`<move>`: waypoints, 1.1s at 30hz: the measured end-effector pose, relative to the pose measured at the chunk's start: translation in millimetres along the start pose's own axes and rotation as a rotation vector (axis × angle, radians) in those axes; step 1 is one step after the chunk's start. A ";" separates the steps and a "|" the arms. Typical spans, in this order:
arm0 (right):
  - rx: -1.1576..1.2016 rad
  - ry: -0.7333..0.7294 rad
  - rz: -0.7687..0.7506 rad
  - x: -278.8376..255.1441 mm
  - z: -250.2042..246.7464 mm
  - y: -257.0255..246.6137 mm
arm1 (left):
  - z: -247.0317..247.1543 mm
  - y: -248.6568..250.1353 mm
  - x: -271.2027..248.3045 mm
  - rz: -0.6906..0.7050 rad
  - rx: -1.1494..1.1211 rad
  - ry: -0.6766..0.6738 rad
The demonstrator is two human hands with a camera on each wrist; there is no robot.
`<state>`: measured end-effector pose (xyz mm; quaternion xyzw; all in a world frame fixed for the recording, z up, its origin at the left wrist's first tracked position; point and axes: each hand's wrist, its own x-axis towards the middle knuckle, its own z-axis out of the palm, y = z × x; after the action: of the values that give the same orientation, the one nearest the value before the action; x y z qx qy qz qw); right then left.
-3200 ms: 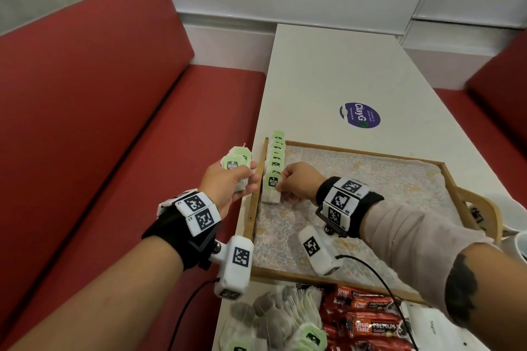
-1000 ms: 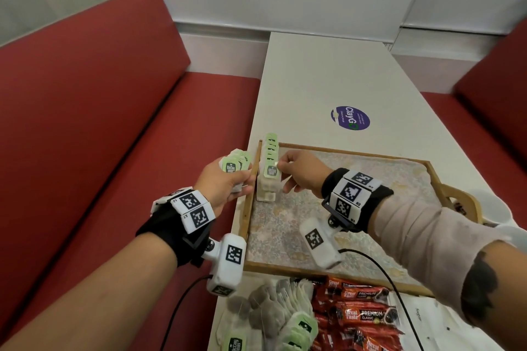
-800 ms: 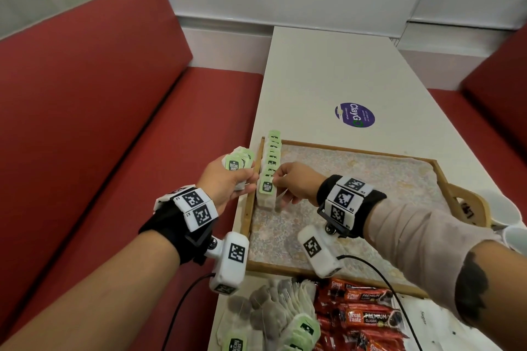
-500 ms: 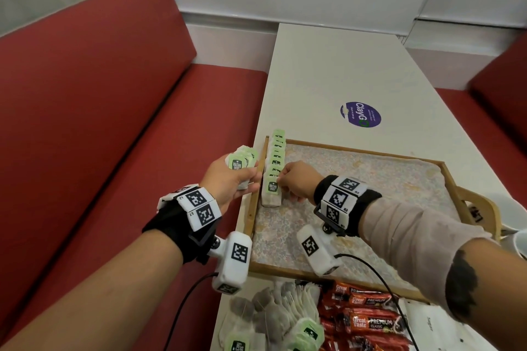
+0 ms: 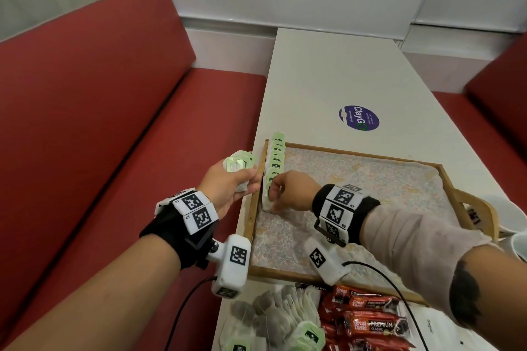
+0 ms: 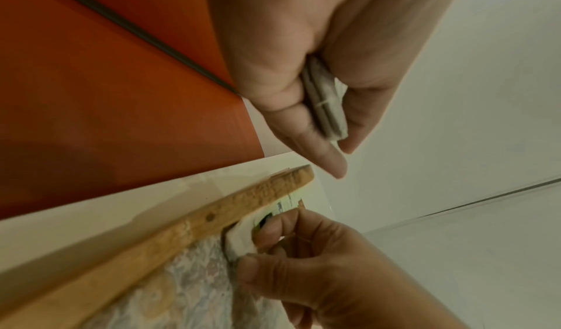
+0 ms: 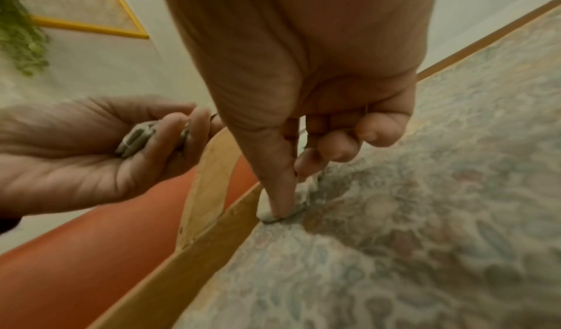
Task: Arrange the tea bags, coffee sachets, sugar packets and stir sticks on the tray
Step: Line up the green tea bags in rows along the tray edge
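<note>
A wooden tray (image 5: pixel 250 219) with a floral lining lies on the white table. A row of green-tagged tea bags (image 5: pixel 276 157) stands along its left inner rim. My right hand (image 5: pixel 273 197) pinches the nearest tea bag (image 5: pixel 266 204) of that row, thumb pressing its lower edge against the lining (image 7: pixel 282 214). My left hand (image 5: pixel 251 183) hovers just outside the tray's left rim and grips a small stack of tea bags (image 5: pixel 239 164), seen edge-on in the left wrist view (image 6: pixel 326 108). The tray rim (image 6: pixel 212 216) runs between the two hands.
A loose pile of tea bags (image 5: pixel 285 319) and red coffee sachets (image 5: pixel 370 322) lies on the table in front of the tray. White cups (image 5: pixel 513 219) stand at the right by the tray handle. A red bench (image 5: pixel 99 122) is to the left of the table edge.
My right hand dropped from the top of the row to its near end and now holds the last bag down on the lining. The left hand kept its stack beside the tray.
</note>
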<state>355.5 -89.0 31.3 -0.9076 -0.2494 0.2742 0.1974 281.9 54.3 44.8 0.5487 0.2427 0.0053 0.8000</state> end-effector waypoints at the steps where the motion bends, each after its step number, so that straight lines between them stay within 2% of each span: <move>1: -0.019 0.002 0.000 1.6 1.6 -0.2 | -0.1 0.3 -0.7 -0.004 0.000 -0.006; 5: -0.042 -0.001 0.003 3.5 2.3 -2.0 | -1.5 0.1 -2.1 -0.016 0.015 -0.023; 7: 0.022 0.067 -0.022 1.0 -2.8 -4.9 | -2.7 0.2 -2.8 -0.025 0.002 -0.025; 11: 0.350 0.216 -0.090 -8.6 -20.2 -18.4 | -3.0 1.7 -7.3 -0.034 0.004 -0.065; 13: 0.486 0.222 -0.111 -14.1 -26.1 -25.3 | -1.8 2.7 -10.0 -0.030 0.004 -0.087; 17: 0.602 0.225 -0.145 -21.9 -26.2 -33.3 | 0.6 3.6 -14.8 -0.020 0.020 -0.111; 25: 0.828 0.295 -0.052 -29.6 -28.2 -36.8 | -3.5 -1.2 -19.5 -0.016 0.064 -0.125; 30: 0.835 0.373 -0.003 -28.8 -31.4 -28.8 | -4.0 -3.5 -15.7 0.005 0.069 -0.089; 33: 0.825 0.359 0.022 -28.4 -31.5 -21.8 | -4.0 -4.0 -12.4 0.010 0.054 -0.078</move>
<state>346.2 -94.5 77.8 -0.7888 -0.0715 0.1908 0.5799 268.4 52.8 44.9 0.5712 0.2086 -0.0186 0.7937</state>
